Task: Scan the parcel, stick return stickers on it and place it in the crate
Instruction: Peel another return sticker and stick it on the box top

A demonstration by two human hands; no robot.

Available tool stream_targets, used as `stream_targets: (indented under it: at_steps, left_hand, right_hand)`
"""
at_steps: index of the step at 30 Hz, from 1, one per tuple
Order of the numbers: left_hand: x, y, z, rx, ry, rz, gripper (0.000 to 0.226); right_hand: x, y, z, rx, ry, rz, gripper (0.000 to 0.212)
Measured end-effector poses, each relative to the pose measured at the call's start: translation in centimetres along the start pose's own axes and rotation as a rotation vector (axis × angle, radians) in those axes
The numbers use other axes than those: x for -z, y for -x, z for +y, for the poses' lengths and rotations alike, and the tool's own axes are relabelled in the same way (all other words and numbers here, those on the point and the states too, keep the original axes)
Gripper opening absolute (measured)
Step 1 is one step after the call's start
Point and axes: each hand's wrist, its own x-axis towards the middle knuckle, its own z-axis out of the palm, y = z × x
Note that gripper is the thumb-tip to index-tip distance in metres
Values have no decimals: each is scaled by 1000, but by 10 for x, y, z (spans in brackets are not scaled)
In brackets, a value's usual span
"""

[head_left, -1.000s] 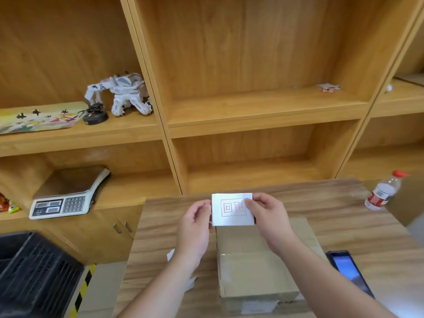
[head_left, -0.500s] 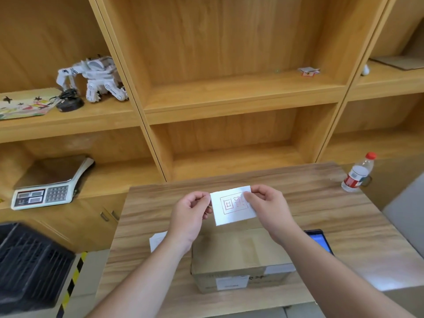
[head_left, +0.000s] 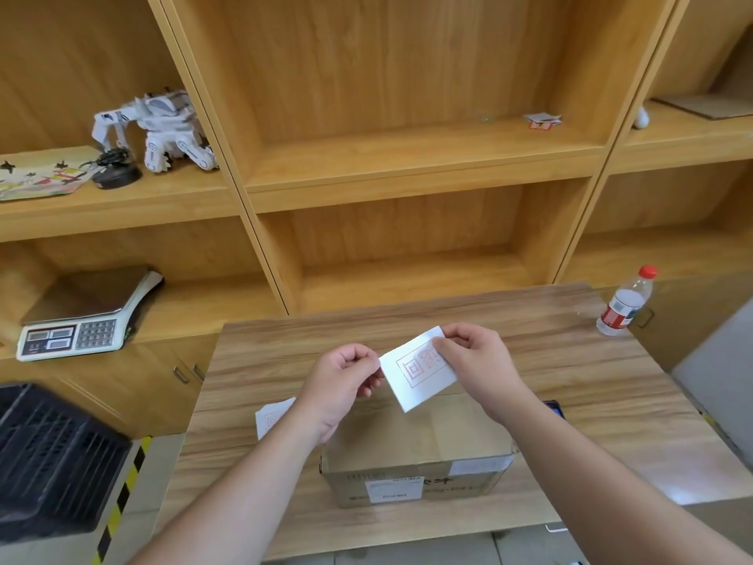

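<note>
head view: we counted two stickers; our left hand (head_left: 340,385) and right hand (head_left: 472,360) pinched one white red-stamped sticker (head_left: 419,371) above one brown parcel (head_left: 415,450).

Black crate (head_left: 53,458) running off the left edge, phone (head_left: 553,407) mostly hiding behind the right forearm, second sticker (head_left: 272,418) partly hiding under the left wrist, red print on the held sticker (head_left: 419,371) blurring past reading, parcel (head_left: 415,454) label text showing too small to read

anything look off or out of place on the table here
Nothing looks damaged or spilled. The sticker is tilted, pinched between the left hand and right hand above the parcel, not yet stuck on.
</note>
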Motion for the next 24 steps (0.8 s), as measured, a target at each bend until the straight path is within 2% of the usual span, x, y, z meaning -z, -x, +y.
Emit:
stream_targets:
  at_steps: [7, 12, 19, 24]
  left_hand:
    - [-1, 3, 0, 30, 32, -66, 19]
    - [0, 1, -2, 46, 42, -51, 15]
    - [3, -4, -2, 59, 24, -34, 23]
    - [7, -9, -3, 80, 41, -37, 14]
  right_hand:
    - [4, 0, 1, -12, 29, 1, 21]
    - [3, -1, 1, -12, 43, -6, 21]
    - [-1, -6, 0, 3, 41, -21, 23]
    - [-3, -12, 3, 3, 43, -24, 22]
